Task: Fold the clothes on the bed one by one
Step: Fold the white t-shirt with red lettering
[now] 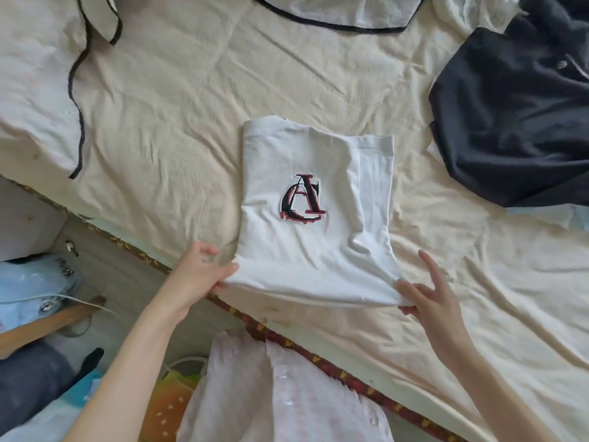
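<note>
A white T-shirt (306, 250) with a red-and-black letter logo lies folded into a narrow rectangle in the middle of the cream bed sheet (178, 129). Its near edge is lifted off the bed. My left hand (204, 272) pinches the near left corner, thumb on top. My right hand (427, 295) pinches the near right corner between thumb and fingers, with the other fingers spread. The far end of the shirt rests flat on the sheet.
A dark navy garment (516, 122) lies crumpled at the right. A white cloth with black trim (334, 11) sits at the far edge, a black-trimmed pillow (35, 90) at the left. The bed edge (318, 349) runs diagonally below; bags and clutter crowd the floor.
</note>
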{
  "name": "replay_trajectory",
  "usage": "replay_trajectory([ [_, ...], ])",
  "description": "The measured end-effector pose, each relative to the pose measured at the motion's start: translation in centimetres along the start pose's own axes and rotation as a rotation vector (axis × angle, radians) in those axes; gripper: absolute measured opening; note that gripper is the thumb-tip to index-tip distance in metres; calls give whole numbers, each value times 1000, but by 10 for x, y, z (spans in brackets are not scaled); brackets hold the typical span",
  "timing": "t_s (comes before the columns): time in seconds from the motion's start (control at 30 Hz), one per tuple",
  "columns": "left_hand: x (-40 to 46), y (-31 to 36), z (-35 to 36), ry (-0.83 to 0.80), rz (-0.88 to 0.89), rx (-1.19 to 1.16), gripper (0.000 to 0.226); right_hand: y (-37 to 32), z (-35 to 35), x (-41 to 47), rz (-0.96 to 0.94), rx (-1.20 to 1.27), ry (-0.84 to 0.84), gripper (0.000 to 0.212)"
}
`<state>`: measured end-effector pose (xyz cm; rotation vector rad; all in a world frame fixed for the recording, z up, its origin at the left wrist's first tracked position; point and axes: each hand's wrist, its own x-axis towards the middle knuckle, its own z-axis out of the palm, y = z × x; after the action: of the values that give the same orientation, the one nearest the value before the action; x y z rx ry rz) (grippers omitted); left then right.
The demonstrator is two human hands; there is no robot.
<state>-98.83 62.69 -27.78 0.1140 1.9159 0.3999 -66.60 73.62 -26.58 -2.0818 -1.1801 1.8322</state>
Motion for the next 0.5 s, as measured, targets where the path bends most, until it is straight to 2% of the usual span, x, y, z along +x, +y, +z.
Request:
replay_trajectory([
  [0.1,-2,42,-6,31,211,-27,9,-34,-4,14,-86,135,-57,30],
  [0.13,-1,53,-8,24,262,-58,3,-44,-6,21,-93,198,-96,32],
  [0.2,4,67,-14,-11,336,-117,4,-59,-11,37,-118,302,-218,43],
  [0.27,11,76,-21,-116,385,-180,20,-72,-15,50,-144,286,-321,49],
  [0.33,23,80,-24,-194,413,-165,32,-81,-16,63,-188,156,-335,34],
  [0.37,29,80,-23,-172,442,-131,31,-84,-15,69,-234,49,-296,27],
  [0.43,41,84,-18,9,508,-53,20,-89,-11,81,-336,-111,-186,19],
  [0.5,53,89,-15,154,554,-34,11,-94,-7,94,-371,-127,-61,17],
])
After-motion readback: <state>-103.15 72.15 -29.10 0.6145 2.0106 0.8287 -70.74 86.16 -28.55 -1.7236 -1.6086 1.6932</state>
